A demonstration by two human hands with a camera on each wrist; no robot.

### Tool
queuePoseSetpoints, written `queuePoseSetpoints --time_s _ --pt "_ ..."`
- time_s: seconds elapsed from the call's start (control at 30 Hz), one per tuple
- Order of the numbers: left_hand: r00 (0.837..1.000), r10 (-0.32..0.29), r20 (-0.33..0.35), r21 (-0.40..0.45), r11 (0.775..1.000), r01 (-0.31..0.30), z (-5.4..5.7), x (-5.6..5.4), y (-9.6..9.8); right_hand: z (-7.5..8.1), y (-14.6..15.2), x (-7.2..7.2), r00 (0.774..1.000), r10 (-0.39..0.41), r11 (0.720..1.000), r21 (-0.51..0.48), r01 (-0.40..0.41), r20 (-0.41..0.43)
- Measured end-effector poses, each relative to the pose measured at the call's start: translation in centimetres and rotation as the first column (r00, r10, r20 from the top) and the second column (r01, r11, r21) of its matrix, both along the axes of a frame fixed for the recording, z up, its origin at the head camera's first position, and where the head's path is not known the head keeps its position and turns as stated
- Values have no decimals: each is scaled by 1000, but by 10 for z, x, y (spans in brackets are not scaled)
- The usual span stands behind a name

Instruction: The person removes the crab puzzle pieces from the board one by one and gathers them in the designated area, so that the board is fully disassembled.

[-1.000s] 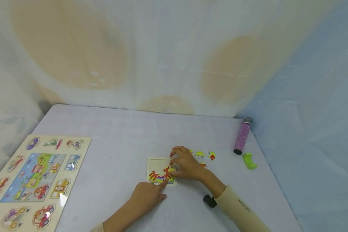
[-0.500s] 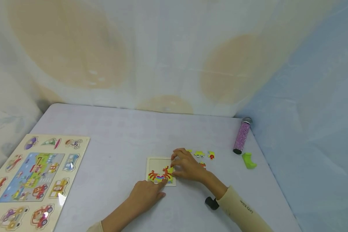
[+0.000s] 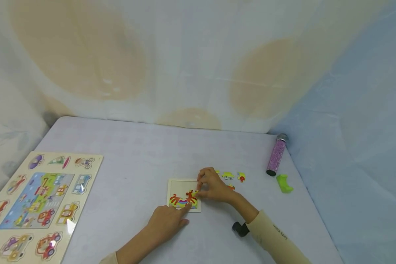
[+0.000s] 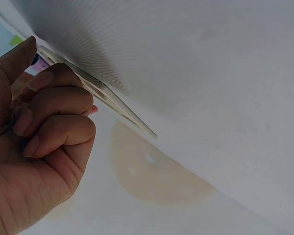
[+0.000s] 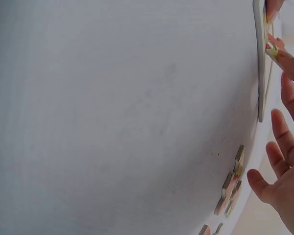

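Note:
A small square puzzle tray (image 3: 180, 184) lies on the table in the head view, with horse-picture pieces along its lower half. My left hand (image 3: 167, 220) presses its straight index fingertip on the pieces at the tray's near edge. The other fingers curl back toward the palm in the left wrist view. At the tray's right side, my right hand (image 3: 214, 187) holds a yellowish puzzle piece (image 5: 273, 50) by its thumb and index finger, tilted over the frame. Its remaining fingers are spread and loosely bent. Fingertips hide part of that piece.
Several loose puzzle pieces (image 3: 228, 176) lie just beyond the right hand. A glittery purple microphone (image 3: 275, 156) and a green curved piece (image 3: 284, 183) are farther right. By the right sleeve is a black object (image 3: 240, 229). A large picture puzzle board (image 3: 95, 165) covers the left side.
The right hand has shifted slightly right, and its fingers have drawn off the tray's interior toward its right edge. The left index finger has stayed on the pieces.

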State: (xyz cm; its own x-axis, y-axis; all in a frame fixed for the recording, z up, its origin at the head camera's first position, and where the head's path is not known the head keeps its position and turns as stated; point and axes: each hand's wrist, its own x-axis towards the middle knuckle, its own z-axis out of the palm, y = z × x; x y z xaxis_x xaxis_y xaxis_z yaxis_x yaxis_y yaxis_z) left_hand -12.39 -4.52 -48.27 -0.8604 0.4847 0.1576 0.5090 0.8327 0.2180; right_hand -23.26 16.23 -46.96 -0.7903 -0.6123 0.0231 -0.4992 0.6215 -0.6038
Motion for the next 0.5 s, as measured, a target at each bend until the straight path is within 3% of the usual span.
queuePoseSetpoints --time_s 0.1,0.23,0.5 --pt "1000 2 2 -2 1000 -2 0 0 0 -1 2 -1 999 9 1000 -18 -8 52" --pt "1000 6 9 -6 1000 -6 1 0 1 -4 3 -3 998 26 999 -28 -24 64" --pt "999 12 31 -6 1000 -11 0 -1 2 0 4 -5 999 36 998 -55 -36 1"
